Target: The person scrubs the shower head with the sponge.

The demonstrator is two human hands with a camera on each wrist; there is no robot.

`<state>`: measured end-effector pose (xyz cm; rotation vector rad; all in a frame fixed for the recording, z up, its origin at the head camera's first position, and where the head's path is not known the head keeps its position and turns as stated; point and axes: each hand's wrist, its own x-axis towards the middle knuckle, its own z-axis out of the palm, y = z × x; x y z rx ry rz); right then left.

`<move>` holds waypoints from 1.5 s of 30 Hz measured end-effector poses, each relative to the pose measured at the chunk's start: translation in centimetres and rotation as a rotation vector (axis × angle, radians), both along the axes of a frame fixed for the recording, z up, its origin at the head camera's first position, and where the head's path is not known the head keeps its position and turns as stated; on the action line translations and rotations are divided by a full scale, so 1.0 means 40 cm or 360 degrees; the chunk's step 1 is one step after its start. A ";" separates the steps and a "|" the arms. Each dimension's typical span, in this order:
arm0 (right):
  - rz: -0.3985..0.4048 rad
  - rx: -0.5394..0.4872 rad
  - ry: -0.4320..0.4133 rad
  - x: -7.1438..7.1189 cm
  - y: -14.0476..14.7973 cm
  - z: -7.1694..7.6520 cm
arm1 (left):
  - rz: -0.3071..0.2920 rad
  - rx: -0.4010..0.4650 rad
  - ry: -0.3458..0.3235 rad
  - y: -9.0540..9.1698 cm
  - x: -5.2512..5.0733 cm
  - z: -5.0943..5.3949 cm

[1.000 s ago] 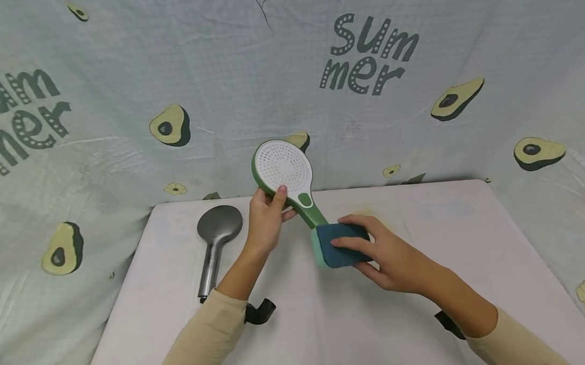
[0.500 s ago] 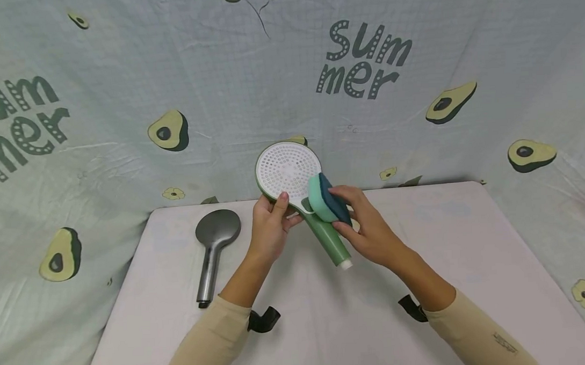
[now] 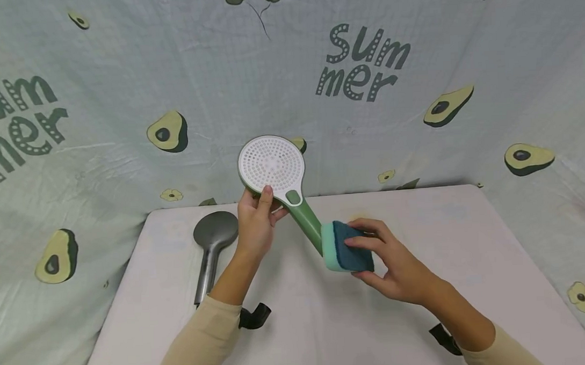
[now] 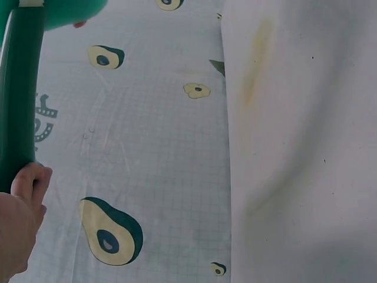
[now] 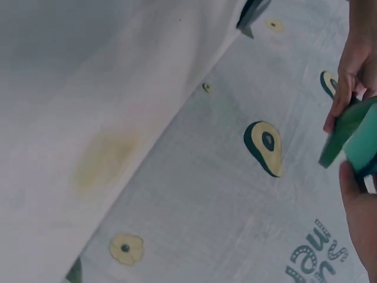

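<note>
My left hand (image 3: 256,222) grips a green shower head with a white face (image 3: 271,164) by the lower edge of its round head, thumb on the front. The green handle (image 3: 306,225) slants down to the right. Against its lower end sits a two-layer sponge (image 3: 354,247), light green on the handle side and dark blue behind, which hides the handle's tip. My right hand (image 3: 397,262) pinches the sponge between thumb and fingers. In the left wrist view the green handle (image 4: 19,94) rises above the left hand (image 4: 22,221); the right wrist view shows the sponge (image 5: 362,141) at the edge.
A grey shower head (image 3: 215,231) with a metallic handle lies on the pale table (image 3: 375,330), left of my left forearm. Dark straps show at both forearms. A cloth (image 3: 221,72) printed with avocados and lettering hangs behind the table.
The sponge and right hand moved from the handle's end up to the base of the round head, then back down to the end. The held shower head shifted slightly left.
</note>
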<state>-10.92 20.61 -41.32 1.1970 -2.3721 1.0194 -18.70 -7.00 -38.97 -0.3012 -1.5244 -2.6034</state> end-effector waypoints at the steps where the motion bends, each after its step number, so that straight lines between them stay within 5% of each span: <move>1: -0.0021 0.0049 0.0150 0.002 0.000 0.003 | 0.0016 -0.0031 -0.0020 0.002 0.000 -0.001; 6: -0.0083 0.0395 0.0741 0.010 -0.026 0.027 | 0.0089 -0.0169 -0.0091 0.012 -0.001 -0.009; 11: -0.0019 0.0792 0.1015 0.029 -0.073 0.035 | 0.0134 -0.0294 -0.0129 0.020 -0.003 -0.018; 16: -0.0055 0.0816 0.0964 0.033 -0.071 0.039 | 0.0098 -0.0304 -0.0160 0.016 -0.004 -0.019; 23: -0.0078 0.0416 0.0445 -0.009 -0.007 0.025 | 0.0070 -0.0213 -0.0179 -0.004 -0.010 -0.013; 28: -0.0073 0.0254 0.0283 -0.032 0.014 0.002 | 0.0053 -0.0191 -0.0166 -0.010 -0.012 -0.013; 31: -0.0067 0.0355 0.0354 -0.026 -0.001 0.011 | 0.0066 -0.0221 -0.0194 -0.008 -0.011 -0.016; 39: -0.0019 0.0773 0.0941 0.017 -0.093 0.016 | 0.0091 -0.0346 -0.0207 0.009 -0.007 -0.030; 45: -0.0028 0.0736 0.0872 0.020 -0.085 0.010 | 0.0081 -0.0351 -0.0210 0.010 -0.005 -0.021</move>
